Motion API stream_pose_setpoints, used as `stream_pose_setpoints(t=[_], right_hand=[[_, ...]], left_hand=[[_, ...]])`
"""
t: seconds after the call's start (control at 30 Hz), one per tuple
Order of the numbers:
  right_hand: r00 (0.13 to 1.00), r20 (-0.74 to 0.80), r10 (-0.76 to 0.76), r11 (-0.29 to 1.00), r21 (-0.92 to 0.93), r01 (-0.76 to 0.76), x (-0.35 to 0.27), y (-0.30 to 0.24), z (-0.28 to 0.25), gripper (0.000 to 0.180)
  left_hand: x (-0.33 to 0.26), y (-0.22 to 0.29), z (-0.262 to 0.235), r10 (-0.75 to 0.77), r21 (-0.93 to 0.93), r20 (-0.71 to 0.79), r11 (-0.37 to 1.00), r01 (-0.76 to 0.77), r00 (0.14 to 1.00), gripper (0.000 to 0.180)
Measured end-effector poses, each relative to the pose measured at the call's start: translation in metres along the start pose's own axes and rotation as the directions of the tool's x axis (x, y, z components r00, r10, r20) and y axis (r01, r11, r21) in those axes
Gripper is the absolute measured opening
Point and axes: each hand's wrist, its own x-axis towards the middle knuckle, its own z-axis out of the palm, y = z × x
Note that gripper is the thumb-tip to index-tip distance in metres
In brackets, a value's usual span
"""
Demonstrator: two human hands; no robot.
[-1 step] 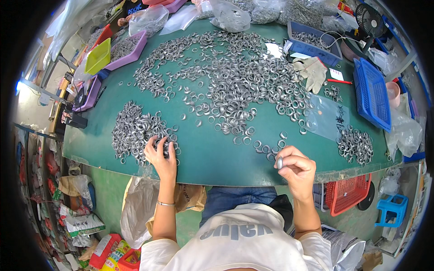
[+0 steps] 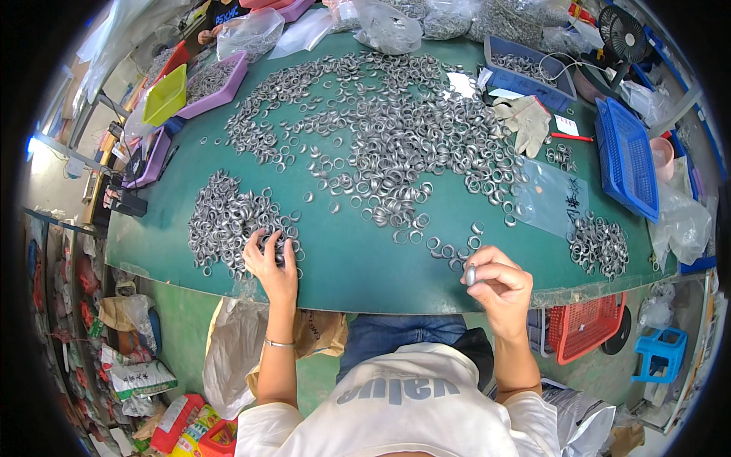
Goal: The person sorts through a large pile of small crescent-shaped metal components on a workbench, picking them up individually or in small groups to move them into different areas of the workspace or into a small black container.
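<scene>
Small grey metal rings cover much of the green tabletop (image 2: 343, 270). In my right hand (image 2: 499, 286), near the front edge, one metal ring (image 2: 471, 274) is pinched between thumb and fingers. A few loose rings (image 2: 449, 251) lie just beyond that hand. My left hand (image 2: 268, 263) rests at the front right of the left heap of rings (image 2: 228, 217). Its fingers are curved and spread, touching the heap's edge, with no ring plainly gripped. The largest spread of rings (image 2: 415, 137) fills the middle and far part of the table. Another small heap of rings (image 2: 599, 245) sits at the right.
A clear plastic bag (image 2: 550, 198) lies flat at right, near a work glove (image 2: 525, 122) and a red pen (image 2: 571, 138). Blue baskets (image 2: 624, 160), a blue-grey bin (image 2: 567, 95) and a fan (image 2: 623, 34) line the right side. Purple (image 2: 240, 72) and yellow-green trays (image 2: 165, 97) stand far left.
</scene>
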Motion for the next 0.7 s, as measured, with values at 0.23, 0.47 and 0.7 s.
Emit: stream_pose_setpoints(t=[0.23, 0.47, 0.7], right_hand=[[0.991, 0.028, -0.132, 0.920, -0.369, 0.134, 0.000, -0.011, 0.001, 0.014], [0.977, 0.053, -0.207, 0.858, -0.469, 0.207, 0.001, -0.016, 0.004, 0.013], [0.969, 0.075, -0.234, 0.831, -0.502, 0.239, 0.003, -0.017, 0.005, 0.014]], left_hand=[[0.000, -0.001, 0.000, 0.005, -0.028, -0.002, 1.000, -0.005, 1.000, 0.022], [0.000, -0.002, 0.001, 0.009, -0.050, -0.003, 0.999, -0.009, 1.000, 0.022], [0.001, 0.000, 0.000, 0.010, -0.054, -0.001, 0.998, -0.010, 1.000, 0.021]])
